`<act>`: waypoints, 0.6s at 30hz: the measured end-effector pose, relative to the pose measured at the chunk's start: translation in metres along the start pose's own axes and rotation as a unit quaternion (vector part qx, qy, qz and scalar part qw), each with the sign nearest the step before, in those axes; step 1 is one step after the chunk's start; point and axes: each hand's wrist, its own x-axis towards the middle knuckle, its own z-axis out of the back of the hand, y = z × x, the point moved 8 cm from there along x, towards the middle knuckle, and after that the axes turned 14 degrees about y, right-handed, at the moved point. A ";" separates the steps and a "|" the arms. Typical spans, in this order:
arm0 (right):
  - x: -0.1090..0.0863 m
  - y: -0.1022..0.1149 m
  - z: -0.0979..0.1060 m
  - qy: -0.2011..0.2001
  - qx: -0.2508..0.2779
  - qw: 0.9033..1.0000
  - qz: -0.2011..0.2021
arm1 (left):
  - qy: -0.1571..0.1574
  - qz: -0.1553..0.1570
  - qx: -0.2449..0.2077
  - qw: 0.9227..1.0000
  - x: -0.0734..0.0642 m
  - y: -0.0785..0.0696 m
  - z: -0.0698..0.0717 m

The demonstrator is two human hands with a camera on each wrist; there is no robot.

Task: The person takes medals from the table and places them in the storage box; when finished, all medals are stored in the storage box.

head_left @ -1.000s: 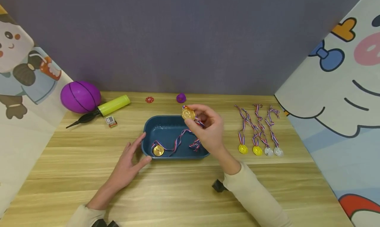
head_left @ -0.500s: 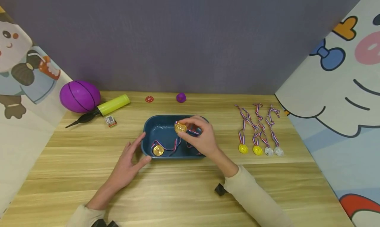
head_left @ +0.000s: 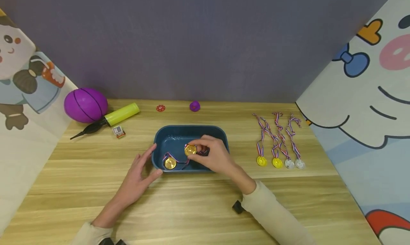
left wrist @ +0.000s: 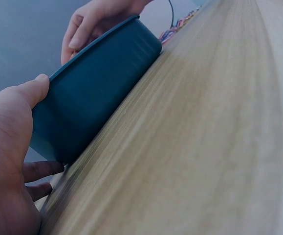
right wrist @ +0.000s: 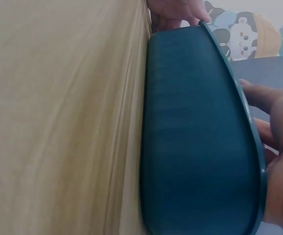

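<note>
A dark blue tub [head_left: 179, 129] stands on the table before me. My right hand [head_left: 216, 156] is inside its outline, pinching a gold medal [head_left: 190, 150] between thumb and fingers. That medal's striped ribbon is mostly hidden behind the hand. Near the tub's left front corner lies another gold medal [head_left: 170, 163] with a red, white and blue ribbon. My left hand [head_left: 136, 181] touches the tub's left end, thumb at the front corner and fingers spread along the side. In the left wrist view the left thumb [left wrist: 36, 89] meets the tub wall [left wrist: 92, 98]; the right wrist view shows the right hand [right wrist: 280, 137] over the rim.
To the right, two yellow-gold medals [head_left: 269, 162] and two silver medals [head_left: 294, 164] lie in a row, ribbons stretched backward. At the left are a purple ball [head_left: 85, 105], a yellow pump [head_left: 121, 115] and a small box [head_left: 119, 131]. A red chip [head_left: 160, 108] and purple object [head_left: 194, 106] lie behind the tub.
The right hand has lowered the gold medal and its ribbon into the tub, moving left and toward me. The left hand has stayed at the tub's end.
</note>
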 end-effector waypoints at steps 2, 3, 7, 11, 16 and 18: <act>0.004 -0.001 -0.005 0.025 -0.026 0.999 -0.009 | -0.001 -0.001 0.000 1.000 0.000 0.000 0.000; 0.006 0.000 -0.007 0.039 -0.038 0.998 -0.012 | -0.002 -0.001 0.000 1.000 0.000 -0.001 0.000; 0.013 -0.004 -0.016 0.094 -0.061 0.993 -0.036 | -0.006 -0.006 0.002 1.000 -0.001 -0.003 0.001; 0.018 -0.006 -0.024 0.134 -0.080 0.986 -0.053 | -0.003 -0.001 0.001 1.000 -0.001 -0.002 0.000; 0.021 -0.009 -0.031 0.168 -0.089 0.979 -0.066 | -0.003 -0.001 0.002 1.000 -0.001 -0.002 0.000; 0.021 -0.010 -0.033 0.176 -0.089 0.978 -0.072 | -0.003 -0.004 0.002 1.000 -0.001 -0.002 0.000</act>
